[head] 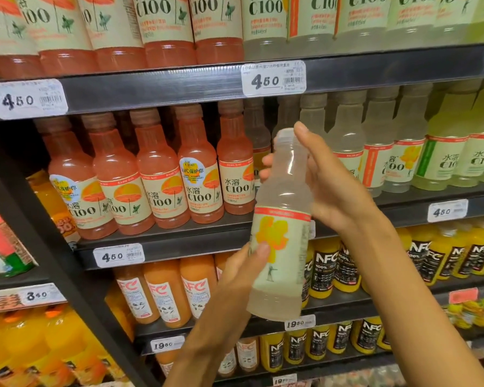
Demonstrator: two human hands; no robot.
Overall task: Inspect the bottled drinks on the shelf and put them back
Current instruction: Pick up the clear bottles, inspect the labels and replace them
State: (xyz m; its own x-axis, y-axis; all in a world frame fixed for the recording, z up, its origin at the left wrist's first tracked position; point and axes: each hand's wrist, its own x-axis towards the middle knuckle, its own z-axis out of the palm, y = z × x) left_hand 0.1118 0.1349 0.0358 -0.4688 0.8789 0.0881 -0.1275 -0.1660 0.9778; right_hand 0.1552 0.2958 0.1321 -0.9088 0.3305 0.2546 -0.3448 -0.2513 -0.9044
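The shelving [162,88] fills the whole view: dark metal tiers w/ white price tags clipped to the front edges. The tag [273,78] on the top edge reads 4.50, and so do the others on that tier and the one below.

Top tier: pink C100 bottles on the left, pale ones on the right, only their lower halves showing. Middle tier: a row of pink bottles [157,174] left, pale bottles [380,155] right, then greener ones at the far right edge. Lower tiers: orange NFC bottles [165,291] left of centre, yellow NFC bottles [324,269] w/ black labels to the right. Big orange bottles sit in the next bay at bottom left.

I'm holding one pale bottle [280,227] out in front of the shelves, upright w/ a slight tilt, off the shelf and level w/ the middle and lower tiers (it covers the spot where the pink row meets the pale row). Its label shows a yellow flower shape and a red band on top; cap is on.

My right hand [330,188] wraps the neck and shoulder from the right, fingers curled behind, thumb up by the cap. My left hand [241,272] grips the label area from the left, thumb pressed on the front.
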